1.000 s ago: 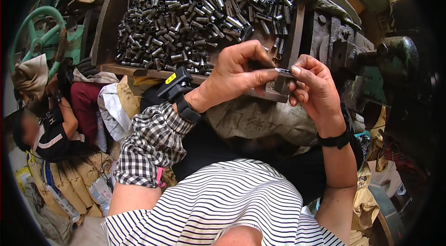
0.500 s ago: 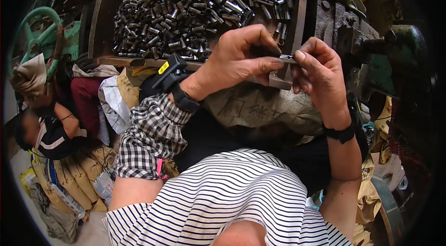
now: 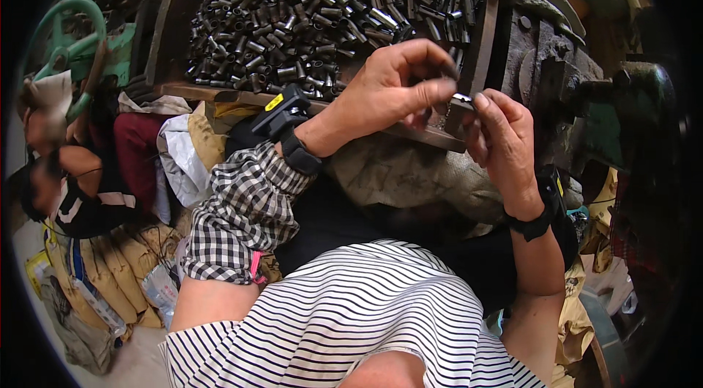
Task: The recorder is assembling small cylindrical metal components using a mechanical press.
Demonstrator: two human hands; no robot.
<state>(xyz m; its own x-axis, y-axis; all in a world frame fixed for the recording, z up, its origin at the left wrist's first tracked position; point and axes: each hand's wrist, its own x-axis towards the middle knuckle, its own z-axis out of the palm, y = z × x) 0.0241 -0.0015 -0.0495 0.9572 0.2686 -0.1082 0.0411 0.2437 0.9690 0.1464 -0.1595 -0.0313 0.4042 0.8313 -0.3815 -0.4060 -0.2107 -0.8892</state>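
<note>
My right hand (image 3: 505,135) pinches a small, shiny metal tube (image 3: 461,98) between thumb and fingers, over the near right corner of a wooden tray (image 3: 293,99). Just left of the tube is my left hand (image 3: 399,87), its thumb stretched out and index finger arched above it. Those fingertips are slightly smeared by motion, and nothing shows between them. Beyond my hands, a heap of short, dark metal tubes (image 3: 293,29) fills much of the tray.
Right of the tray stands a dark, greasy machine (image 3: 545,73). A green handwheel (image 3: 69,51) is at the far left, near another person (image 3: 80,183). A dusty woven sack (image 3: 417,175) lies below the tray, and brown sacks (image 3: 117,278) are stacked lower left.
My left fingers have come off the metal tube, which my right hand still holds. My right hand has dropped slightly nearer to me. The view has shifted a little.
</note>
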